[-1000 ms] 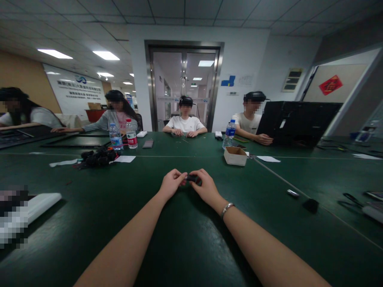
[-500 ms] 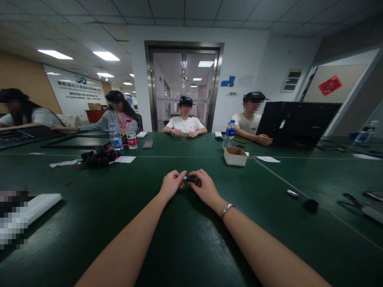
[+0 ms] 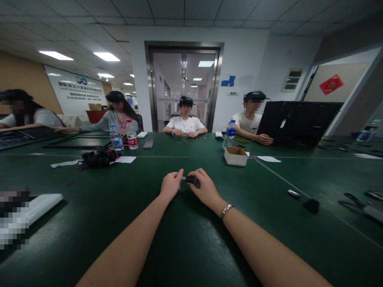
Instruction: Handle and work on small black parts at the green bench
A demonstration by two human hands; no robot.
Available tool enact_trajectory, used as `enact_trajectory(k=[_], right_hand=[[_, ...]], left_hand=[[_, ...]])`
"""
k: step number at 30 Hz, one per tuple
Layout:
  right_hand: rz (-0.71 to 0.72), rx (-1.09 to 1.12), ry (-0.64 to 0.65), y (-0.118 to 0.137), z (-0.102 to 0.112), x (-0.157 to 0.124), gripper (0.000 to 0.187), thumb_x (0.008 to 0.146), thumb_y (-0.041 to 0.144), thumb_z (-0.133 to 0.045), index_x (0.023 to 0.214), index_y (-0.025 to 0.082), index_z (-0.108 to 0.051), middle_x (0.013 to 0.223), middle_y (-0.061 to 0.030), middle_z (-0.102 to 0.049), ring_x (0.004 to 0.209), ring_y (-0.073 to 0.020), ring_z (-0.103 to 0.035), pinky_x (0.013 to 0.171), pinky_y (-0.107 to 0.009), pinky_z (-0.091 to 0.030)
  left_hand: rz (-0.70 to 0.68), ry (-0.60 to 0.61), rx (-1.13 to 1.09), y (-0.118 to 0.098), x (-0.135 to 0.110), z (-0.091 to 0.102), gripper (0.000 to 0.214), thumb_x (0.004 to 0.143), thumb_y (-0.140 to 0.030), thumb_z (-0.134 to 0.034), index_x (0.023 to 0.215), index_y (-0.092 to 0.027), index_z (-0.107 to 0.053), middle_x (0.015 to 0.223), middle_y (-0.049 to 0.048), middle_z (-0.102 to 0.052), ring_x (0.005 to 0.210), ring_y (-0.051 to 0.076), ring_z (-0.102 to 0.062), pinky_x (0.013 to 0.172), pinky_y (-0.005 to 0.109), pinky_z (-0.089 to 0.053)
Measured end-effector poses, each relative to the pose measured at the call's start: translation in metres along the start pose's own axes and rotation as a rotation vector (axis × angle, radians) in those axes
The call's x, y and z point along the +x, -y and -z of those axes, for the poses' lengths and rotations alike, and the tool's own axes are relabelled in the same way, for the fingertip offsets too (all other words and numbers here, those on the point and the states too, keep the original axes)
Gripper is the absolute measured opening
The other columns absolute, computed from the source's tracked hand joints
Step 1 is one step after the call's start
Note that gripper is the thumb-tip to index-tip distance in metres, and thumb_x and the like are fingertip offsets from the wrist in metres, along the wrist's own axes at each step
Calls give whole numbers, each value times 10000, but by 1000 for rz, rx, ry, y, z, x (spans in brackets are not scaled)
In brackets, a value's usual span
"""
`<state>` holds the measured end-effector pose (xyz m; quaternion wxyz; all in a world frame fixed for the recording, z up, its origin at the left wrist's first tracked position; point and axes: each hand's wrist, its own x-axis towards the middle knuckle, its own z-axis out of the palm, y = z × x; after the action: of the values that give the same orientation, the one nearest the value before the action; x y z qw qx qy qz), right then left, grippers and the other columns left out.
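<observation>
Between my two hands, just above the green table, is a small black cylinder with a silver end; its exact kind is too small to tell. My right hand pinches the black part between thumb and fingers. At the silver end, my left hand is closed, its thumb pointing up and its fingertips mostly hidden behind it. A bracelet circles my right wrist.
An open cardboard box sits ahead to the right, near a water bottle. Black cables lie ahead left. A small silver piece and a black item are at right. Several people sit around the table.
My left thumb has risen and drawn slightly left, so more of the silver end shows between the hands. My right hand stays nearly in place.
</observation>
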<state>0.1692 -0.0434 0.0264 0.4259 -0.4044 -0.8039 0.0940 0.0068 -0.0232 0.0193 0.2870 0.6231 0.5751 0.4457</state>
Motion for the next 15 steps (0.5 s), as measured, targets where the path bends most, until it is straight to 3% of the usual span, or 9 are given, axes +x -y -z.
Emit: enact_trajectory(k=[10, 15], right_hand=[[30, -23, -9, 3, 0, 0, 204, 762, 125, -565, 945, 216, -570, 952, -23, -500, 770, -126, -516, 693, -265, -446], [-23, 37, 8, -5, -3, 0, 209, 770, 165, -584, 972, 219, -590, 939, -18, -523, 738, -116, -515, 675, -262, -444]], left_hand=[[50, -11, 56, -2, -1, 0, 534, 812, -599, -335, 503, -193, -494, 426, -16, -486, 433, 132, -477, 515, 261, -343], [-22, 17, -71, 5, 0, -3, 454, 787, -600, -421, 609, -190, -500, 510, -30, -526, 479, 120, -488, 528, 247, -364]])
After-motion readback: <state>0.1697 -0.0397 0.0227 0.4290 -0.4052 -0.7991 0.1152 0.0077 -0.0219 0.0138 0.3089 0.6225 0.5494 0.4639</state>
